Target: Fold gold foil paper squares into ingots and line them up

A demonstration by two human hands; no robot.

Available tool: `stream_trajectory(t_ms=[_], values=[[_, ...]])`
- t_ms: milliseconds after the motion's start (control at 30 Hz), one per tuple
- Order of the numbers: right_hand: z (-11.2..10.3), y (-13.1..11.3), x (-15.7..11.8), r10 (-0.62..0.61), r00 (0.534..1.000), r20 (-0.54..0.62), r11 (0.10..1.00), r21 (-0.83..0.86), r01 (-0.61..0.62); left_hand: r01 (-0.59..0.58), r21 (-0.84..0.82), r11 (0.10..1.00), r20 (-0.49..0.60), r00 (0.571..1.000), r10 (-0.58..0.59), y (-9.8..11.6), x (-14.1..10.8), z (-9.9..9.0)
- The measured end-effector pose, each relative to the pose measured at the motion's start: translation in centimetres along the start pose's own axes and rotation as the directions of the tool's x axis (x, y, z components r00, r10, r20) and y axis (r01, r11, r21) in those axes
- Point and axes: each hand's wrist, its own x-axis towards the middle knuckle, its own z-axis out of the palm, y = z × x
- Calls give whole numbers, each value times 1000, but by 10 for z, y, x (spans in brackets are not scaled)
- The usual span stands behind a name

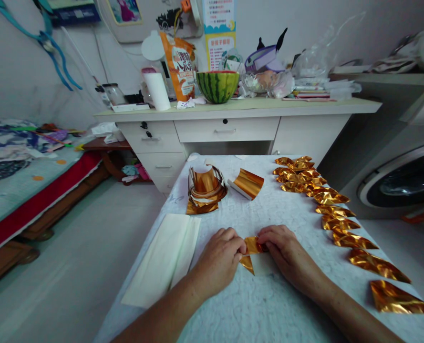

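Observation:
A small sheet of gold foil paper (252, 246), partly folded and showing a pale underside, lies on the cloth-covered table (265, 309) between my hands. My left hand (223, 255) grips its left end with the fingers curled. On the opposite end my right hand (281, 247) is closed over the edge, its thumb tucked beneath the fingers. Beyond them stand a curled stack of gold foil sheets (205, 183) and one loose curled foil sheet (248, 183). Several folded gold foil pieces (340, 223) run in a row along the right side.
Pale folded paper (161, 259) lies left of my left arm. Past the table's far end stands a white desk (229, 129) bearing a cut watermelon (217, 86) and an orange pouch (179, 66). A washing machine (405, 176) is at right, a bed (36, 186) at left.

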Motion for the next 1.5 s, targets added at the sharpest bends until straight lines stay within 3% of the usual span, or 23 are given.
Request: stream_trajectory(t_ms=[133, 267, 367, 733, 867, 967, 1100, 1233, 1400, 1500], values=[[7, 3, 0, 42, 999, 33, 997, -72, -39, 57, 1, 998, -33, 998, -57, 0, 2, 3], [14, 8, -3, 98, 995, -29, 976, -194, -102, 151, 38, 988, -124, 982, -145, -3, 3, 6], [16, 9, -4, 119, 992, -38, 964, -236, -125, 160, 35, 987, -153, 976, -153, -5, 2, 8], [10, 3, -1, 215, 976, 29, 958, -198, -205, 205, -77, 976, -155, 964, -215, -6, 5, 16], [8, 2, -1, 207, 977, 54, 963, -184, -194, 190, -132, 973, -133, 969, -208, -2, 6, 14], [5, 1, -2, 174, 985, 19, 982, -83, -171, 192, -234, 953, -89, 972, -218, 2, 6, 12], [0, 2, -5, 190, 981, 41, 964, 180, -195, 169, -511, 843, -48, 973, -224, 2, 6, 12], [1, 7, -6, 292, 954, 72, 858, 420, -294, 106, -739, 665, -53, 975, -214, 0, 6, 8], [3, 10, -5, 334, 939, 78, 755, 574, -316, 108, -853, 510, -21, 971, -240, 0, 8, 3], [4, 9, -5, 333, 939, 86, 726, 612, -314, 102, -880, 464, -20, 968, -250, 0, 9, 4]])
